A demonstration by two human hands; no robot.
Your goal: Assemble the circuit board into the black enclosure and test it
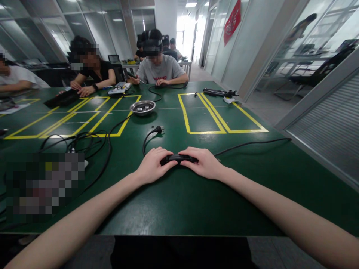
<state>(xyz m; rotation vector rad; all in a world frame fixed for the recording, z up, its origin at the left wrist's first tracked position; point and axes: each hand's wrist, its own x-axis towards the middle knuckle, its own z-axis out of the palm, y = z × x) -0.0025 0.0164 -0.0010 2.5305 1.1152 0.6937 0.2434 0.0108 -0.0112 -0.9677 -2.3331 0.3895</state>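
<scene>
Between my hands, low over the green table, is a black power adapter, a long dark block with a cord on each side. My left hand grips its left end, and my right hand is closed round its right end. Both thumbs lie along its near side, while the fingers partly hide its ends. Beyond my left hand, a short cord curves up to a black mains plug lying on the table. A thin black cable runs from beside my right hand toward the table's right edge.
A metal bowl with small metal parts stands past the plug. Yellow tape marks rectangles on the table. Coiled black cable and a blurred-out item lie left. A black folded stand-like object lies far right. People work opposite.
</scene>
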